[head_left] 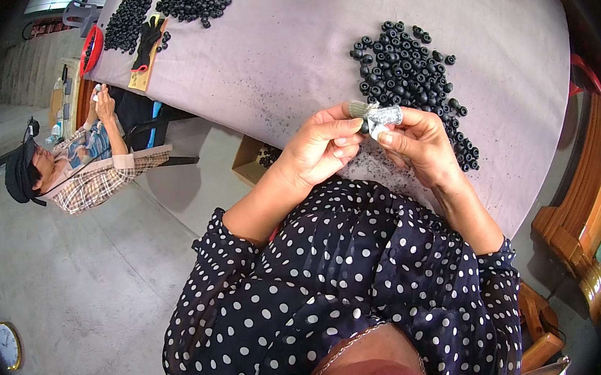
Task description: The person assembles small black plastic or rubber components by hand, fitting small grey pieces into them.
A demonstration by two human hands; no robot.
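Desk (287,51) cloth carries dark specks; over its near side, left hand (317,148) and right hand (421,143) meet, fingers pinching what seems a black part (364,128), mostly hidden. Steady, light pressure should serve best. Just beyond lies a black heap (401,69).

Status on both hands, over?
Left grip, right grip: pinched, close together. Small dark piece between, mostly hidden. Black parts piled just beyond.

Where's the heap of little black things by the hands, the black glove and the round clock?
Heap of black things (394,64): head view, upper middle part.
Black glove (148,37): head view, its dark middle.
Round clock (6,346): head view, its pale face.
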